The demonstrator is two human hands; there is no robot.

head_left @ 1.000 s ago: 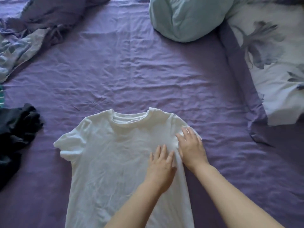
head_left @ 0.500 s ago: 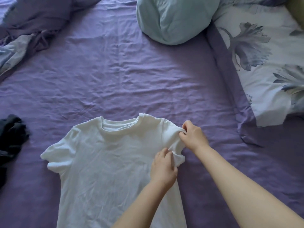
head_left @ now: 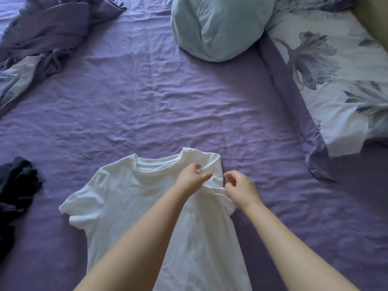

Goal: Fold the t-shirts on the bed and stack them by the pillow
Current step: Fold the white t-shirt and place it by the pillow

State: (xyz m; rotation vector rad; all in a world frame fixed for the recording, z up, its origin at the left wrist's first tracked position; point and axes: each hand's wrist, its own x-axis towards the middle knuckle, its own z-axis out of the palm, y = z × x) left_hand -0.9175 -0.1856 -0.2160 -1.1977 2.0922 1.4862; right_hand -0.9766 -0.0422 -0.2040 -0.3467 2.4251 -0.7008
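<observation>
- A white t-shirt [head_left: 130, 198] lies flat, front up, on the purple bedsheet [head_left: 147, 97], in the near middle of the bed, collar pointing away from the person.
- Its sleeve on the left side is spread out flat on the sheet; the sleeve on the right side is folded inward over the shoulder, so that edge of the shirt runs nearly straight.
- The left hand [head_left: 192, 177] sits on the shirt just below and to the right of the collar. Its thumb and forefinger are closed together on a small ridge of the folded sleeve fabric; the other fingers curl under, and what they touch cannot be told.
- The right hand [head_left: 241, 187] is at the shirt's right edge, just beside the left hand but apart from it. Its fingers are loosely curled with the thumb lifted; the heel of the hand overlaps the folded sleeve's lower corner. Whether the fingertips actually grip cloth cannot be told.
- The folded sleeve lies between the two hands, bunched into creases there.
- Both forearms cross the lower body of the shirt.
- A pale blue pillow [head_left: 218, 26] rests at the far side of the bed, well apart from the shirt.
- A floral pillowcase [head_left: 336, 80] lies to the right of it.
- A dark garment [head_left: 14, 185] is heaped at the left edge, and a crumpled purple duvet [head_left: 48, 32] lies at far left.
</observation>
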